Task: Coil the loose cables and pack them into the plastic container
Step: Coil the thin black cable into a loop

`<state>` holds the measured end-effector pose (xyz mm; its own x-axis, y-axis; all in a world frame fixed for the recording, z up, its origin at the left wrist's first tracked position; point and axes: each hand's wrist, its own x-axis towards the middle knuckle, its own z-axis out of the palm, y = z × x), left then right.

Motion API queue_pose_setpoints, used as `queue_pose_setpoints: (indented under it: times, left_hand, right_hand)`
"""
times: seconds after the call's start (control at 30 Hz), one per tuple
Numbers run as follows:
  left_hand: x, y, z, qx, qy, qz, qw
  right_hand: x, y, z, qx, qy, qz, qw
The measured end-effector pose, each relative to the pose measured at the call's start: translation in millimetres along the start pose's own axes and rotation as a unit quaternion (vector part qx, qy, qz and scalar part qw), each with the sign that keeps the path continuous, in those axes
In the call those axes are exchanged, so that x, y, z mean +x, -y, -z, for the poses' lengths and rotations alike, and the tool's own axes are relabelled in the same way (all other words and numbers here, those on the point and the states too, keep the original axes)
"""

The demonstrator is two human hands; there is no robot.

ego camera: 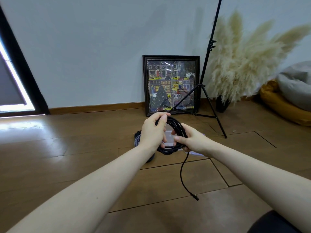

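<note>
A black cable [176,125] is wound into a coil that I hold up above the floor with both hands. My left hand [152,132] grips the coil's left and top side. My right hand [191,140] grips its right side, thumb over the strands. The cable's loose tail [182,172] hangs down from my right hand and ends in a plug just above the floor. Behind the coil, a clear plastic container [169,136] sits on the floor, mostly hidden by my hands. More cables [137,137], black and pale, lie on the floor to its left.
A framed picture [171,84] leans on the wall behind. A black tripod stand [210,105] spreads its legs to the right. Pampas grass in a dark vase [222,103] and cushions [286,105] fill the right corner. A dark door frame [21,68] is at left.
</note>
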<state>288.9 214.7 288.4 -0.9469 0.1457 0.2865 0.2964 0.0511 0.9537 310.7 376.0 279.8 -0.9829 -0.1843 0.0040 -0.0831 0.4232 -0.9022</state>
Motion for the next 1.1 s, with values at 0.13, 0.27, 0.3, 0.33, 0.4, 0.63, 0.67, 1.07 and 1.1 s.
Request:
queue_pose_setpoints:
  times: [0.13, 0.27, 0.3, 0.33, 0.4, 0.63, 0.67, 1.07, 1.1]
  left_hand:
    - [-3, 1, 4, 0.079, 0.020, -0.020, 0.996]
    - [-4, -1, 7, 0.072, 0.030, -0.022, 0.997]
    - [-4, -2, 7, 0.067, 0.034, -0.023, 0.997]
    - [-4, -3, 7, 0.061, 0.035, -0.024, 0.997]
    - [-2, -4, 6, 0.051, 0.026, -0.026, 0.998]
    - [9, -3, 13, 0.033, -0.048, -0.012, 0.998]
    - [9, -2, 16, 0.028, -0.056, -0.004, 0.998]
    - [20, 6, 52, -0.015, -0.201, 0.058, 0.978]
    - [19, 7, 54, -0.013, -0.202, 0.058, 0.978]
  right_hand:
    - [0, 0, -1, -0.014, 0.011, 0.012, 1.000]
    - [1, -2, -1, -0.024, 0.018, 0.008, 1.000]
    - [1, -2, -2, -0.027, 0.016, 0.008, 0.999]
    - [2, -3, -2, -0.027, 0.012, 0.009, 1.000]
    - [3, -2, -3, -0.018, -0.001, 0.014, 1.000]
    - [0, -3, 3, -0.007, -0.054, 0.006, 0.999]
    - [-1, -4, 5, -0.012, -0.058, 0.005, 0.998]
    - [-9, -24, 43, -0.039, -0.149, -0.012, 0.988]
    - [-10, -25, 45, -0.052, -0.150, -0.007, 0.987]
